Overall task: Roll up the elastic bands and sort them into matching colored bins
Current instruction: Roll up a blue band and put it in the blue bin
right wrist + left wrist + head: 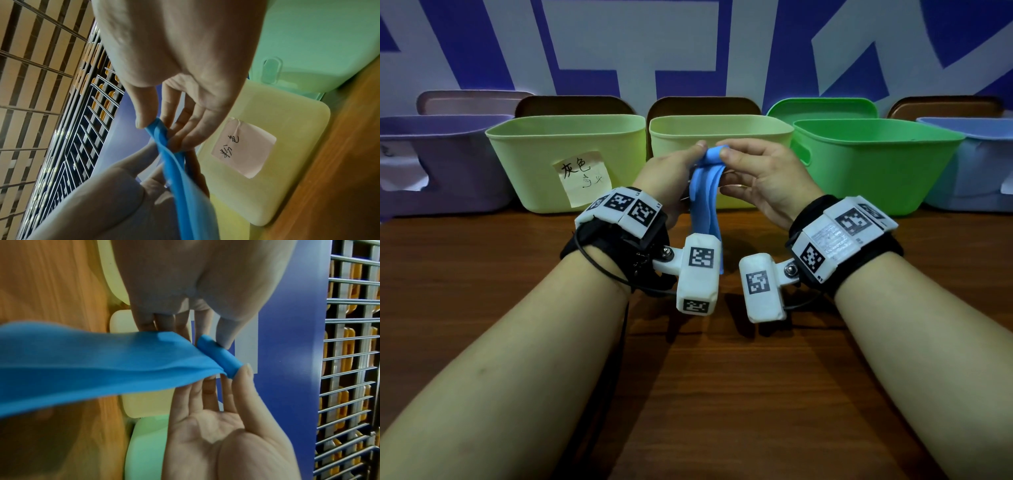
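At centre, just past twelve o'clock of the two wrists, left hand [671, 164] and right hand [760, 174] raised together, thumb and fingertips of each pinching the top of a blue elastic band [705, 192]. Only a first small roll [216, 356] formed at the upper end, pinned between the thumbs; the long flat tail hanging down toward six o'clock, between the wrist-worn cameras, lower end hidden behind them. Step in hand, by the look of it: early rolling, most of the band not yet wound. Next move likely calling for even turns with both pinches kept level, so the coil stays straight and the slack does not twist, then a carry to the pale blue bin [976, 164] at three o'clock. Further out, a row of bins along the far edge: purple bin [431, 164] at nine o'clock, two yellow-green bins [544, 150] behind the hands, each with a handwritten sticky note [582, 178], green bin [876, 164] at two o'clock. Beneath, a dark wooden table [722, 394]; behind, a blue and white wall [619, 41], and off to the side a metal grille [349, 353].
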`<control>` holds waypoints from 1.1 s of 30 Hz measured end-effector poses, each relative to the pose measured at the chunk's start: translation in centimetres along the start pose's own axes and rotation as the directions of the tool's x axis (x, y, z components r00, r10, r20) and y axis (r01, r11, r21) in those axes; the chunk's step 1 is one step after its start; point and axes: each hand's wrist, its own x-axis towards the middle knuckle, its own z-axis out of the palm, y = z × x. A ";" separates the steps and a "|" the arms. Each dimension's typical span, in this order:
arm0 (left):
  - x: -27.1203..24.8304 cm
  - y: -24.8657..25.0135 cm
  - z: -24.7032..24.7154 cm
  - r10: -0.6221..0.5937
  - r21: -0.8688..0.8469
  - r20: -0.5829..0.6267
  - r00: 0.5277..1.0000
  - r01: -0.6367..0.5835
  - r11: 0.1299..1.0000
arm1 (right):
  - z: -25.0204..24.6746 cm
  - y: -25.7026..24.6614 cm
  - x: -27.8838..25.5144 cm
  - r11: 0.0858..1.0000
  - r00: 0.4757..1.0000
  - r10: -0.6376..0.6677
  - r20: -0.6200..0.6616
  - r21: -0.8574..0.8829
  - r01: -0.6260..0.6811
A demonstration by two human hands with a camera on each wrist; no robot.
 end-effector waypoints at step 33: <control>-1.0 0.3 0.3 0.149 -0.037 0.028 0.989 -0.147 0.988 | -0.2 0.6 0.5 0.995 0.992 -0.044 -0.120 -0.092 0.033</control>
